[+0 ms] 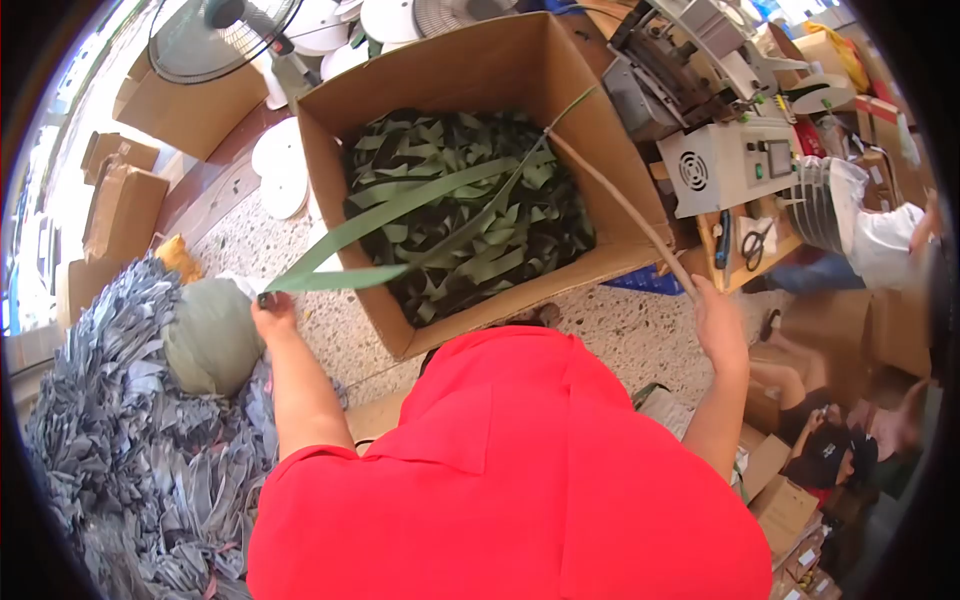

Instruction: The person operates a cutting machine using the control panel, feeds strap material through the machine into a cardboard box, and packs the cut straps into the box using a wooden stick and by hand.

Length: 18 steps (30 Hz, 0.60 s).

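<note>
In the head view, my left hand (276,318) is closed on a green fabric strip (400,205), which folds at my fingers. From there the strip's two lengths run over the near-left edge of a large cardboard box (335,95). A tangled heap of green strips (470,215) lies inside the box. My right hand (718,318) grips the lower end of a thin wooden stick (625,205), which slants across the box's right side. At the stick's upper tip a narrow green strip touches it; whether it is tied there I cannot tell.
A grey-blue pile of cloth strips (150,470) and a wrapped olive bundle (213,337) lie at left. A fan (225,15) stands behind. At right are a grey machine (720,165) and black scissors (756,245). A seated person (825,440) is beyond cartons.
</note>
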### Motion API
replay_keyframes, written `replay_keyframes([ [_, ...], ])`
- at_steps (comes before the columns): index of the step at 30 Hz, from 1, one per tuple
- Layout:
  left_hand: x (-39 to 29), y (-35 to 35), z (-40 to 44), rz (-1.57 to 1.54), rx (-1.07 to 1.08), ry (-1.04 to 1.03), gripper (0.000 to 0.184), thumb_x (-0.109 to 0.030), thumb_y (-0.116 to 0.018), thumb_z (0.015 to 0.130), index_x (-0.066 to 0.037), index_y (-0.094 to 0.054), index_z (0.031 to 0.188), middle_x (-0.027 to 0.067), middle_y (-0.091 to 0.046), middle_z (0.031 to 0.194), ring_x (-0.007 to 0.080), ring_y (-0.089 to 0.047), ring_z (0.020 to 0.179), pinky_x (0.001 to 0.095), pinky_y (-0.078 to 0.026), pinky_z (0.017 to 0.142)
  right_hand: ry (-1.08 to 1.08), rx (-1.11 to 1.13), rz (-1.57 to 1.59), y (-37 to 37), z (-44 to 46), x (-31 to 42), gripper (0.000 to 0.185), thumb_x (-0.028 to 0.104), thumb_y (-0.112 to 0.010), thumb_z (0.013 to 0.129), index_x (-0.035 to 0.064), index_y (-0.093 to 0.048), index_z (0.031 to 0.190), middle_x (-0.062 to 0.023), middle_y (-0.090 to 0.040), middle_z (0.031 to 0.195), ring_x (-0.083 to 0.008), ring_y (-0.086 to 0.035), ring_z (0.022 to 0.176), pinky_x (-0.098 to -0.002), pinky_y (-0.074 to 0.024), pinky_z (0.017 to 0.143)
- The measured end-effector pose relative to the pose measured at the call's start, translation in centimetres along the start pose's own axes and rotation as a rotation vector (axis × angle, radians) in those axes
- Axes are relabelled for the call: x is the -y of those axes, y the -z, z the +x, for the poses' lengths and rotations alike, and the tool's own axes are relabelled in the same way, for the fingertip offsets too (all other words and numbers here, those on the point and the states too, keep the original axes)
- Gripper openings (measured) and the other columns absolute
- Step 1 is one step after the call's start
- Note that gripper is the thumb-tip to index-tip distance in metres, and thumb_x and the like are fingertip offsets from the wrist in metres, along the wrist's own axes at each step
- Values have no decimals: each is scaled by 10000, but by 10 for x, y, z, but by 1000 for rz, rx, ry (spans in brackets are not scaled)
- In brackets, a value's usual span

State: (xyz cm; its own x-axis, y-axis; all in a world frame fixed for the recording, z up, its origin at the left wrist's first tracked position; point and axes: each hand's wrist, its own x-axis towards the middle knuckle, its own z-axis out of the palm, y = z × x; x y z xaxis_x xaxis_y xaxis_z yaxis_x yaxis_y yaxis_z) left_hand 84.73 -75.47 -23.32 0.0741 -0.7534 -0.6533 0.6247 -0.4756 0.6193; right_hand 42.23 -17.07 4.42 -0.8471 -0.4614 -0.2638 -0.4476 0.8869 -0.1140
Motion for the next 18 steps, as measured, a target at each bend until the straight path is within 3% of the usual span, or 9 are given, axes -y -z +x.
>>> replay_keyframes([
  [3,-12,-4,23,-211,-118,-35,344,-354,-454,903,-26,-556,925,106,-633,874,272,-609,782,409,-546,701,-35,-24,59,14,-24,1,391,33,-488,835,76,-512,1222,-240,-595,1012,-410,-557,958,-472,-435,818],
  [4,-11,-36,-12,-207,-89,-54,394,-375,-434,925,-10,-540,1027,125,-609,1005,270,-590,892,403,-521,756,-9,-50,86,16,-31,-1,394,34,-493,836,79,-510,1227,-238,-594,1022,-409,-553,968,-467,-433,826],
  [7,9,-97,-16,91,284,-113,388,-369,-428,942,-18,-540,1065,121,-591,1070,258,-568,959,391,-481,819,46,-103,170,25,-41,-1,405,42,-504,845,89,-497,1247,-231,-587,1055,-411,-545,989,-455,-427,846],
  [9,45,-166,-89,229,634,-73,353,-342,-432,952,-31,-539,1080,105,-599,1053,251,-567,953,384,-453,845,44,-107,226,34,-45,16,414,58,-507,855,98,-479,1266,-223,-581,1081,-416,-544,990,-451,-425,853],
  [10,65,-196,-119,259,800,28,291,-299,-478,942,-46,-555,1064,96,-603,1096,253,-551,1028,394,-426,900,79,-126,202,34,-42,25,417,66,-507,859,106,-471,1273,-215,-582,1082,-411,-550,981,-452,-430,842],
  [11,83,-226,-159,271,807,83,247,-264,-490,940,-58,-568,1050,86,-620,1069,247,-564,1020,395,-430,895,114,-145,178,32,-36,35,421,74,-507,864,113,-462,1281,-206,-582,1083,-406,-555,972,-452,-436,830],
  [12,99,-248,-188,236,943,94,214,-233,-500,937,-55,-563,1039,77,-622,1040,230,-580,986,393,-448,873,146,-163,156,30,-29,45,424,81,-507,869,121,-454,1288,-198,-583,1084,-402,-561,963,-453,-441,818],
  [15,130,-292,-257,170,1224,68,153,-187,-508,936,-58,-570,989,37,-628,971,169,-602,895,375,-477,834,75,56,88,12,-11,67,433,108,-508,877,143,-439,1303,-177,-584,1073,-381,-579,926,-452,-460,773],
  [18,152,-293,-270,440,1310,-12,134,-167,-525,925,-51,-586,949,-4,-620,917,95,-572,843,303,-472,835,65,81,-30,-1,-5,70,431,132,-501,888,161,-434,1313,-166,-589,1040,-359,-593,900,-450,-475,742],
])
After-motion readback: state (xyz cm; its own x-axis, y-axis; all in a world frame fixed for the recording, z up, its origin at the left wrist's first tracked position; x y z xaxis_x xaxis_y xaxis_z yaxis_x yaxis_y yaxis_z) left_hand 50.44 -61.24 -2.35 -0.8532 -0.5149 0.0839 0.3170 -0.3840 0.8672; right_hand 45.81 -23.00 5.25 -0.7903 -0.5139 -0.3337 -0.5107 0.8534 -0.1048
